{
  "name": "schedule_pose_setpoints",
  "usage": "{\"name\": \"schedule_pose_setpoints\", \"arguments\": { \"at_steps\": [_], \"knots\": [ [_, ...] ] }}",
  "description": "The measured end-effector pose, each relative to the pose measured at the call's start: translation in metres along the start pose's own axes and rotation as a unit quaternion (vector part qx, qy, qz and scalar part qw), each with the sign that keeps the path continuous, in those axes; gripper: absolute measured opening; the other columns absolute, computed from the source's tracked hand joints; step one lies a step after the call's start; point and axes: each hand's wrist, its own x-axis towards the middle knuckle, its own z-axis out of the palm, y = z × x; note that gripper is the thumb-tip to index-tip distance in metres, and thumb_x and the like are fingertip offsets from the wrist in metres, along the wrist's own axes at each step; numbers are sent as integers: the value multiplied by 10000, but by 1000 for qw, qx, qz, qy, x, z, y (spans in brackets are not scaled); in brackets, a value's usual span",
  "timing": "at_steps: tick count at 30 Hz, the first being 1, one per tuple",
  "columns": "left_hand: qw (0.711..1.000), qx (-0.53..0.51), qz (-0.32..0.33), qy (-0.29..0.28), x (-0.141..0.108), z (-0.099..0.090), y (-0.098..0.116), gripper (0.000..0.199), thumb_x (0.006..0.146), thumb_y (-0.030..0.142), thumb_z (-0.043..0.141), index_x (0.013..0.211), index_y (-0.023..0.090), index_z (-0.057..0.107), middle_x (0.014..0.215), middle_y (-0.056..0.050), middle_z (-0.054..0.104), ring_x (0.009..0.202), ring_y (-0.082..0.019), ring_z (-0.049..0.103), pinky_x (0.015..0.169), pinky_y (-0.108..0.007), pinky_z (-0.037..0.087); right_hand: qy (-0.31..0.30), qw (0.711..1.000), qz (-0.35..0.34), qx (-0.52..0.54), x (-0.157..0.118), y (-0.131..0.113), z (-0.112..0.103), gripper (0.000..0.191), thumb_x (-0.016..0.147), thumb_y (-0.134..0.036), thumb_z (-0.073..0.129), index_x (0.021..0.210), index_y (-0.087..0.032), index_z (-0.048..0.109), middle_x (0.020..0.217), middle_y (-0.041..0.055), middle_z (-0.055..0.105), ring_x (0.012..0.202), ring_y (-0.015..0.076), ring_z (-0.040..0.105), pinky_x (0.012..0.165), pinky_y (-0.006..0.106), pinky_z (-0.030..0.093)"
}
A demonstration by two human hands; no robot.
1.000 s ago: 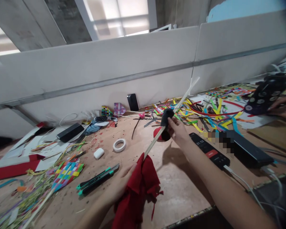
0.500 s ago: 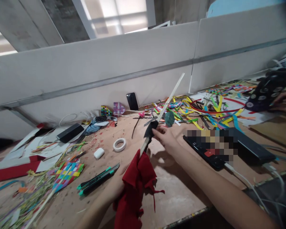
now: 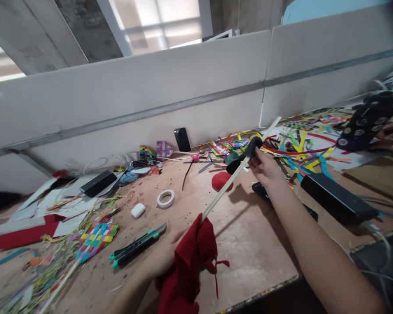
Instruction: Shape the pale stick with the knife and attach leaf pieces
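Stick [image 3: 227,184] slants over the surface [image 3: 249,257], its long axis running from the front edge, away and rightward, toward the back edge. My left hand [image 3: 163,256] is closed on red cloth [image 3: 186,268] around the lower end. My right hand [image 3: 265,168], nearer the upper end, pinches a black piece [image 3: 254,147] at the stick, fingertips nearly together. I can read no brand, label or writing.

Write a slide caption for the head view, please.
Left hand grips red cloth around a pale stick; right hand pinches black material farther up.
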Motion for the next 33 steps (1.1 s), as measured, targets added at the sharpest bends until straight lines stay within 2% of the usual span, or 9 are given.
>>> {"name": "schedule_pose_setpoints", "arguments": {
  "at_steps": [5,9,13,16,19,23,26,29,33],
  "knots": [
    [993,29,-72,-92,-6,1,25,419,753,432,524,1123,251,597,1156,-9,604,1008,-203,589,910,-312,456,119,989,-35,83,12,-29,-14,65,776,-172,557,712,-175,550,602,-88,609,534,10,567,546,124,480],
    [991,72,-57,-94,-5,3,30,474,788,509,430,1131,226,591,1198,-9,577,1091,-194,534,1010,-316,372,127,986,-47,99,12,-32,-13,75,795,-152,526,727,-176,546,621,-92,615,544,1,569,553,108,479],
    [991,97,-69,-66,-3,3,20,526,798,550,377,1189,239,541,1276,1,512,1191,-204,451,1086,-350,269,66,996,-16,60,5,-8,-3,52,727,-150,607,714,-165,559,616,-74,618,515,12,561,541,117,477],
    [991,90,-87,-43,-1,4,14,550,801,574,336,1199,247,530,1315,4,470,1237,-217,404,1113,-387,209,5,1000,6,10,-2,12,4,134,655,-186,681,750,-176,588,678,-62,641,573,29,589,562,128,490],
    [992,92,-87,-15,1,6,11,562,814,579,283,1225,263,500,1350,11,426,1274,-207,358,1127,-401,158,-16,1000,12,-10,-4,22,5,188,626,-237,709,769,-189,596,714,-59,646,621,36,602,558,120,489],
    [995,75,-68,15,5,9,9,570,809,594,279,1207,260,514,1342,8,437,1264,-193,374,1116,-383,203,-35,999,12,-21,-6,27,6,229,590,-271,731,739,-192,576,682,-65,627,572,30,576,529,120,475],
    [997,48,-58,30,7,10,6,559,800,596,310,1155,245,561,1294,1,493,1224,-192,425,1098,-369,254,-85,995,33,-45,-19,40,13,308,491,-298,777,691,-177,577,651,-59,607,532,27,543,528,130,460],
    [997,28,-57,53,9,9,2,548,797,586,333,1137,231,576,1265,-6,521,1204,-196,447,1092,-376,267,-176,973,71,-128,-44,62,22,329,490,-341,766,720,-158,618,730,-9,635,613,62,567,595,175,468],
    [996,-8,-53,70,13,9,-2,553,789,582,359,1128,206,583,1234,-25,549,1172,-199,480,1080,-380,291,-319,896,126,-283,-80,89,29,261,556,-292,714,749,-128,652,778,36,649,655,102,570,617,219,452]
  ]
}}
